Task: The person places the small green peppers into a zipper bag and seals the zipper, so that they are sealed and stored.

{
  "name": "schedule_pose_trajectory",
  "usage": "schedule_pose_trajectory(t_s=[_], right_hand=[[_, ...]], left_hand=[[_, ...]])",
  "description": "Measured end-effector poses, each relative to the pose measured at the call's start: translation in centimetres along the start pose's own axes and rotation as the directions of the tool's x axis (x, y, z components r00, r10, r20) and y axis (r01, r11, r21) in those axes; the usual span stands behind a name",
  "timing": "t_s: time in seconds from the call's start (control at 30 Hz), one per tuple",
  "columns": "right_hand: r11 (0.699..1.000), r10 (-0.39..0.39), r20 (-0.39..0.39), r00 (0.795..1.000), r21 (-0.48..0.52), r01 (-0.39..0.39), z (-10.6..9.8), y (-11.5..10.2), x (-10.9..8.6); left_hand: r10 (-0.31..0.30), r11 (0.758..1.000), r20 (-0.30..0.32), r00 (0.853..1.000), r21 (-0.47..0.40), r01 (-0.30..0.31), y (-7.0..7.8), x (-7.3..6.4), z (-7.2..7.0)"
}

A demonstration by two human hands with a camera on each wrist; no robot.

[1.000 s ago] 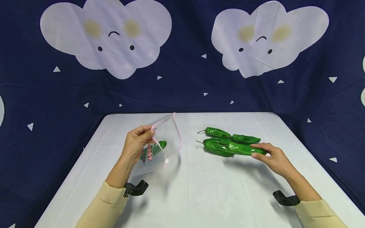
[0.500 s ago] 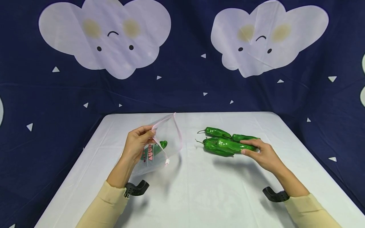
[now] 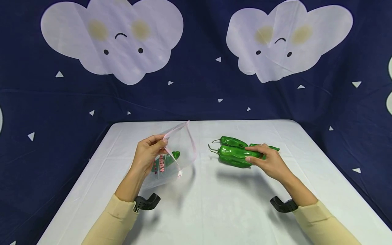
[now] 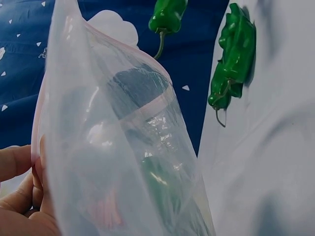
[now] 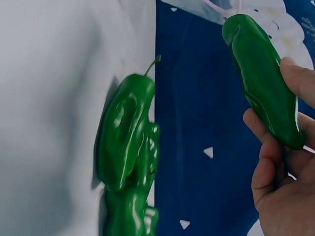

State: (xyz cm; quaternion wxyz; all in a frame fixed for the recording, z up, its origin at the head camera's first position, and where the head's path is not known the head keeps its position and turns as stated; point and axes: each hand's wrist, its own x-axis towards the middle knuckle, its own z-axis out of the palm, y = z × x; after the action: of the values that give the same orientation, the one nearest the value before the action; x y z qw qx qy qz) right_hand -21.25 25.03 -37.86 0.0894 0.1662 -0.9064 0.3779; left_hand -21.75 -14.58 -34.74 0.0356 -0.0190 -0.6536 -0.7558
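The right hand [image 3: 269, 163] pinches a pepper [image 5: 263, 78] near its tip, lifted, its long axis pointing stem-first leftward toward the bag [image 3: 181, 148], which the left hand [image 3: 148, 150] pinches. Loose peppers [image 5: 125, 130] lie below the right grip; the gap above them is hard to judge.

Glossy, smooth-skinned green peppers [image 3: 234, 159]; thin, clear plastic bag [image 3: 183, 146]; creased cloth backdrop [image 3: 196, 92].

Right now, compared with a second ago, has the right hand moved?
Yes. In the head view, the right hand, holding a green pepper, has shifted left across the white table, away from the table's right edge and toward the plastic bag.
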Motion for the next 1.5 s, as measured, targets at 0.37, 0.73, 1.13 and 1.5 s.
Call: schedule_pose_trajectory(t_s=[0.37,0.73,1.13,1.5], right_hand=[[0.996,-0.086,-0.004,0.996,-0.011,0.086,1.6,-2.3,1.6],[0.989,-0.149,0.002,0.989,0.0,0.149,3.0,-4.4,3.2],[0.985,-0.171,0.015,0.985,-0.02,0.171,4.3,-5.9,4.7],[0.977,-0.201,0.042,0.979,-0.057,0.204,5.7,-7.3,6.0]], left_hand=[[0.001,1.0,-0.001,1.0,0.02,-0.001,0.3,0.0,0.1],[-0.012,1.0,-0.001,1.0,0.001,0.012,0.2,0.0,0.2],[-0.009,1.0,0.002,1.0,0.0,0.009,0.3,0.0,0.4],[-0.022,1.0,-0.001,1.0,0.021,0.022,0.3,0.1,0.7]])
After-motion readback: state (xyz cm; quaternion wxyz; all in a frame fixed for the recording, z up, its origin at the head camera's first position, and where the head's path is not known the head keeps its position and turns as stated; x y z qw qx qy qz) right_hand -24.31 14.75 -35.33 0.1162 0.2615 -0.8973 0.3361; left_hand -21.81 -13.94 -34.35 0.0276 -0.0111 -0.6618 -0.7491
